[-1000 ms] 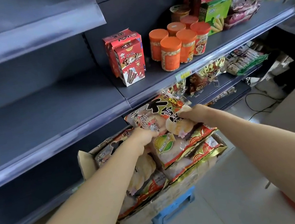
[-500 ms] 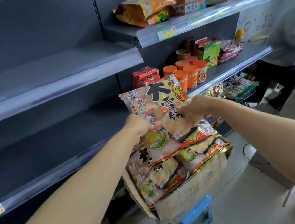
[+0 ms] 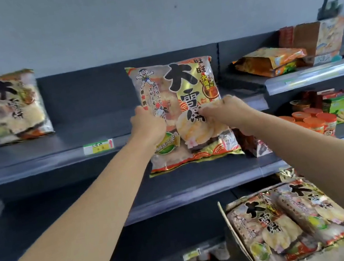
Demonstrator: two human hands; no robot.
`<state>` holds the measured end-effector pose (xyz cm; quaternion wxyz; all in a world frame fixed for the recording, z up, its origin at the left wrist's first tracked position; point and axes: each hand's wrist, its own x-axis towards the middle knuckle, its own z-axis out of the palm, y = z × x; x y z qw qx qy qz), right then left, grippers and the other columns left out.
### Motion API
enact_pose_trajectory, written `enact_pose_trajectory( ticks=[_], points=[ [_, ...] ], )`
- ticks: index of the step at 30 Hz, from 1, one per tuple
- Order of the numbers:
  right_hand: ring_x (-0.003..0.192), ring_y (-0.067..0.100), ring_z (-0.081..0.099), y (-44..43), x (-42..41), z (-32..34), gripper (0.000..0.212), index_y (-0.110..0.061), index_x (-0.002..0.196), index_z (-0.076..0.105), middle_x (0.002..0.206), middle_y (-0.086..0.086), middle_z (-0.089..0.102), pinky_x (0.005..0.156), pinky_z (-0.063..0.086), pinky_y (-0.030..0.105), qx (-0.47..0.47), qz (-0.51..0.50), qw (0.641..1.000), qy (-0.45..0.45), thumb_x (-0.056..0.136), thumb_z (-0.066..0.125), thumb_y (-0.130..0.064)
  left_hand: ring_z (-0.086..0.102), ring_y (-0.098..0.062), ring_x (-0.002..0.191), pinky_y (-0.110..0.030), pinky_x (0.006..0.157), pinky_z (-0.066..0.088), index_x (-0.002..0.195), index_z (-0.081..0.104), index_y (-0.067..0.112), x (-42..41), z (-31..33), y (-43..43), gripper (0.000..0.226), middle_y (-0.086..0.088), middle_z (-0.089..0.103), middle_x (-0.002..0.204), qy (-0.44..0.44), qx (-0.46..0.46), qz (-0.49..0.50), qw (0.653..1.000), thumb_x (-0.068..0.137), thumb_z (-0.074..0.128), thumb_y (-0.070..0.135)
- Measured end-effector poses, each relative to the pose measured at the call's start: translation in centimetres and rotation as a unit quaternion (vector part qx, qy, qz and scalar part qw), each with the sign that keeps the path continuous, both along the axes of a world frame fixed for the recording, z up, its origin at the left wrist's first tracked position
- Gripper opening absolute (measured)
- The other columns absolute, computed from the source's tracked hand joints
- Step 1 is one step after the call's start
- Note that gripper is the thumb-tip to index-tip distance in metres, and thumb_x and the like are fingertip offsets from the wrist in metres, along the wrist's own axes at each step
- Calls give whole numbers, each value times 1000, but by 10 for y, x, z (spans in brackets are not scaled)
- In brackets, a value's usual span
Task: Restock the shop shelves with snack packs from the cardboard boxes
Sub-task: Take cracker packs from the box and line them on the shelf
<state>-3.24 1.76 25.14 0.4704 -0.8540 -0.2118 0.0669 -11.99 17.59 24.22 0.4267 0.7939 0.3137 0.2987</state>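
**Big rice-cracker bag up at the shelf, both hands on it**

Here we are at the shelving. The snack pack (image 3: 180, 110) hangs upright, print facing us, in front of the lip of the upper shelf (image 3: 54, 148), its top edge level with the shelf space and its bottom seam dangling below the lip. The left hand (image 3: 148, 126) has its fingers curled round the bag's left edge at mid height. The right hand (image 3: 224, 113) is closed on the right side at the same height. A firm two-handed hold, nothing loose.

The job now, I'd say, is to lift that bottom seam over the lip and stand the bag on the board. Best to keep it vertical, set it down square on the seam and lean it back, like the matching pack (image 3: 16, 107) standing far to the left. Easy on the squeeze, since the round crackers showing through the clear film look brittle.

It's a glossy, crinkly pillow bag, puffed with air, with gold foil trim, so it'll be slippery and wobbly on smooth dark metal. More of the same lie stacked in the cardboard box (image 3: 226, 215) near right.
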Motion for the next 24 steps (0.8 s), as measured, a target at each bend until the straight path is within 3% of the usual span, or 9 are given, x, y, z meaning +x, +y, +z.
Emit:
enact_pose_trajectory(
  ticks=[3, 5, 9, 11, 13, 16, 19, 22, 24],
  points=[
    [104, 26, 63, 64, -10, 17, 46, -9, 117, 56, 116, 10, 64, 82, 49, 32, 52, 45, 998, 1, 81, 68, -35, 57, -26, 108, -38, 83, 54, 130, 41, 12, -27, 19, 53, 44, -8, 54, 122, -27, 11, 51, 998, 88, 56, 7],
    [101, 23, 62, 107, -14, 25, 45, -12, 111, 52, 110, 4, 63, 83, 51, 32, 55, 72, 996, 8, 81, 68, -40, 57, -23, 105, -30, 72, 51, 129, 42, 12, -42, 28, 85, 44, -6, 55, 119, -36, 26, 76, 996, 89, 56, 6],
    [102, 24, 64, 185, -14, 41, 69, -11, 115, 55, 111, 4, 65, 90, 54, 41, 93, 102, 990, -21, 59, 67, -49, 51, -15, 105, -28, 77, 42, 137, 38, 14, -58, 48, 141, 53, 2, 52, 116, -73, 38, 103, 991, 89, 56, 1],
    [106, 27, 60, 217, -10, 49, 69, -11, 123, 50, 114, 6, 62, 93, 51, 44, 96, 113, 989, -29, 66, 65, -47, 50, -14, 104, -27, 78, 43, 145, 29, 16, -58, 56, 169, 66, 1, 52, 124, -84, 23, 98, 991, 89, 56, -4],
    [110, 30, 56, 246, -2, 57, 67, -8, 127, 43, 116, 8, 59, 97, 48, 45, 102, 116, 987, -34, 74, 62, -43, 51, -20, 118, -34, 91, 47, 151, 14, 28, -52, 61, 197, 84, -2, 47, 140, -88, -4, 92, 992, 87, 56, -7],
    [111, 32, 55, 287, 17, 59, 63, -7, 129, 38, 116, 10, 57, 100, 44, 46, 104, 120, 986, -47, 79, 61, -39, 43, -26, 132, -45, 107, 39, 151, 4, 37, -40, 64, 230, 94, -5, 34, 153, -67, -7, 102, 992, 87, 57, -7],
    [111, 32, 55, 319, 38, 55, 60, -6, 129, 38, 116, 10, 57, 102, 42, 46, 90, 122, 987, -47, 81, 59, -37, 51, -21, 122, -35, 87, 50, 151, 3, 39, -25, 62, 258, 97, -4, 33, 154, -58, -15, 93, 994, 86, 58, -8],
    [115, 34, 53, 341, 54, 51, 62, -6, 129, 39, 119, 11, 58, 101, 43, 46, 79, 112, 990, -41, 80, 59, -38, 52, -11, 104, -19, 61, 44, 152, 2, 33, -9, 58, 283, 95, -3, 34, 153, -39, -5, 88, 995, 87, 59, -6],
    [116, 34, 52, 353, 63, 48, 60, -5, 129, 39, 120, 12, 58, 102, 43, 46, 67, 106, 991, -41, 81, 58, -35, 50, -15, 112, -18, 70, 45, 153, 3, 29, 1, 54, 297, 94, -3, 37, 150, -35, 6, 84, 996, 87, 60, -6]
  ],
)
